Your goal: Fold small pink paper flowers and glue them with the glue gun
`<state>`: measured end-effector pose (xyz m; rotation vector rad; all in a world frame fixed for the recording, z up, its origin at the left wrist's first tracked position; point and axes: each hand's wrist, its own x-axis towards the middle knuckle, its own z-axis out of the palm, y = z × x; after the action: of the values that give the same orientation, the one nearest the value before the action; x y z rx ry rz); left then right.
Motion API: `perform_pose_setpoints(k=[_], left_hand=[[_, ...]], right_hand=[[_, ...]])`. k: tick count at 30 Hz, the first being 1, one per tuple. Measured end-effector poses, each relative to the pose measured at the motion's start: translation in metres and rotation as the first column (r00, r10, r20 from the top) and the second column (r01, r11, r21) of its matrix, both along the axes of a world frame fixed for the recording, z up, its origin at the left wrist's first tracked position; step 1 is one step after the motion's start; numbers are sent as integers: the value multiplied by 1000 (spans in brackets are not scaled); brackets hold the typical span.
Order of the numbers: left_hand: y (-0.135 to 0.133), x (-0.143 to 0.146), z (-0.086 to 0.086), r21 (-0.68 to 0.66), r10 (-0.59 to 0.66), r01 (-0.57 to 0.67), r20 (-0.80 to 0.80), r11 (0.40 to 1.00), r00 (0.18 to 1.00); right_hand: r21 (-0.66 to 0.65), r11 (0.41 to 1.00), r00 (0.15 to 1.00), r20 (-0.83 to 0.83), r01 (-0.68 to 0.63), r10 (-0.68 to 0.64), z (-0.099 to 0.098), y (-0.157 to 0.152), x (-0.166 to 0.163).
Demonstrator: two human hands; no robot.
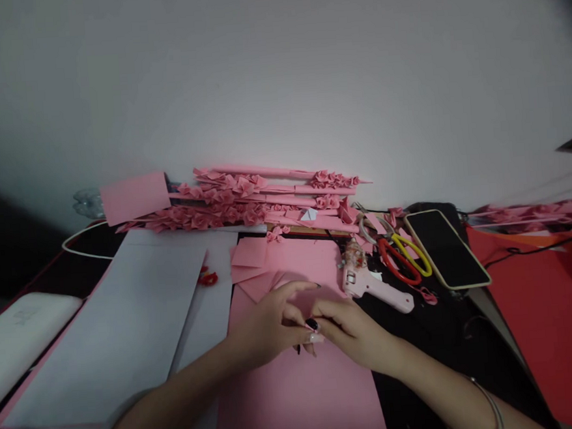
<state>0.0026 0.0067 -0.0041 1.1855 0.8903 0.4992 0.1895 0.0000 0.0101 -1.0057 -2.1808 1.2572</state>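
My left hand [269, 323] and my right hand [350, 331] meet over a large pink paper sheet [299, 396] in the middle of the table. Both have their fingers pinched together around a small pink paper piece [306, 302] held between them. Small folded pink squares [253, 269] lie just beyond my left hand. Along the wall lies a row of pink paper flower stems [245, 198].
A pink glue gun [371, 280] lies right of my hands, with red and yellow scissors [404, 258] and a phone [445, 248] beyond it. White paper sheets [141, 316] lie on the left, a white case [15, 338] at far left, red paper [552, 313] on the right.
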Motion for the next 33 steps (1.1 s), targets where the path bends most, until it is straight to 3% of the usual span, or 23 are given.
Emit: perform_pose_setpoints(k=[13, 22, 29, 33], left_hand=[[0, -1, -2, -6, -83, 84, 27, 996, 996], [-1, 0, 4, -38, -18, 21, 77, 999, 997], [-2, 0, 3, -9, -32, 33, 88, 999, 996], [-1, 2, 0, -30, 33, -32, 59, 999, 998]], right_hand=[[161, 987, 998, 64, 15, -25, -2, -5, -2], [49, 998, 1000, -8, 25, -25, -5, -2, 2], [43, 997, 998, -8, -62, 62, -4, -2, 1], [41, 994, 994, -51, 102, -100, -8, -2, 2]])
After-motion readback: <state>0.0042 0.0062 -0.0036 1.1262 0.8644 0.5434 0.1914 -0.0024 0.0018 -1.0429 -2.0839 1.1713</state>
